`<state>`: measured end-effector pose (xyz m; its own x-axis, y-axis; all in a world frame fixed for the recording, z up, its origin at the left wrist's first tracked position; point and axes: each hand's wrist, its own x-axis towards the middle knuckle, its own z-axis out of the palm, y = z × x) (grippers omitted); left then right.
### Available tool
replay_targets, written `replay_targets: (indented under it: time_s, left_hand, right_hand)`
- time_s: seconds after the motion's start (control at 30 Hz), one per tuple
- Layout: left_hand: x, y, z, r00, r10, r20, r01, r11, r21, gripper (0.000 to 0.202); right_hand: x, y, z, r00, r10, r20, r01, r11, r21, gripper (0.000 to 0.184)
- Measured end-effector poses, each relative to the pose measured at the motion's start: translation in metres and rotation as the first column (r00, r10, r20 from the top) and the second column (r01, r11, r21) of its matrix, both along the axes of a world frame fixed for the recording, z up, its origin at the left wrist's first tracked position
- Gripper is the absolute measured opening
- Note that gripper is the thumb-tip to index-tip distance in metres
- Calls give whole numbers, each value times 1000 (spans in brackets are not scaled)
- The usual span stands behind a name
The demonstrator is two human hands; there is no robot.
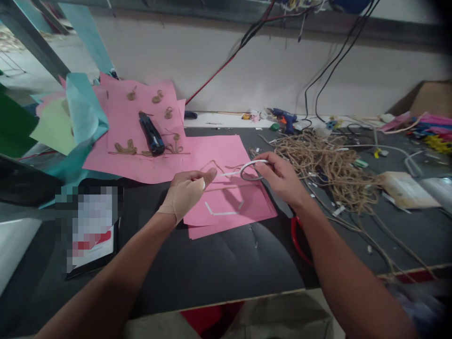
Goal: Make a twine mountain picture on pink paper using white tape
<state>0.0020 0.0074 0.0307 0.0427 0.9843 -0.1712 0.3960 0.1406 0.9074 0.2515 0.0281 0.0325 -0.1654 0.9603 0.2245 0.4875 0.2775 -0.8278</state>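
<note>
My left hand [189, 190], with a pale beige covering over its back and wrist, pinches the free end of a narrow white strip. That strip leads to a thin roll of white tape [252, 178], which my right hand [280, 181] grips at its right edge. Both hands are above pink paper sheets [229, 146] lying stacked on the dark table. Short white tape strips [226, 213] form an open angular outline on the top sheet. Brown twine [212, 163] lies on the sheet behind my hands, partly hidden by them.
A tangled heap of twine [318, 160] covers the right side. Red-handled scissors [295, 238] lie partly under my right forearm. A black-and-blue cutter [151, 134] rests on another pink sheet [120, 108] with twine coils. A blue glue gun [287, 120] stands behind; a phone-like device [115, 230] lies left.
</note>
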Motion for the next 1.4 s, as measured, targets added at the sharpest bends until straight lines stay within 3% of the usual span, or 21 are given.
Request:
replay_targets:
  time_s: [0.13, 0.37, 0.67, 0.9, 1.2, 1.4]
  left_hand:
    - [3, -3, 1, 999, 33, -1, -33, 999, 27, 50]
    - [0, -3, 6, 998, 4, 59, -6, 1000, 23, 53]
    - [3, -3, 11, 982, 10, -191, 11, 994, 112, 41]
    - [2, 0, 8, 971, 2, -238, 22, 995, 96, 35]
    - [-1, 1, 4, 949, 9, -316, 43, 987, 157, 32]
    - [-4, 4, 1, 924, 24, -382, 42, 986, 164, 36]
  right_hand:
    - [-1, 1, -2, 993, -110, 49, 108, 993, 50, 42]
    - [6, 4, -2, 934, -275, 227, 236, 954, 184, 47]
    - [9, 5, -3, 889, -252, 382, 140, 944, 298, 39]
    - [16, 6, -1, 840, -269, 471, 119, 939, 323, 33]
    - [22, 6, -2, 803, -310, 510, 180, 940, 289, 31]
    - [20, 4, 1, 848, -215, 485, 137, 972, 193, 23]
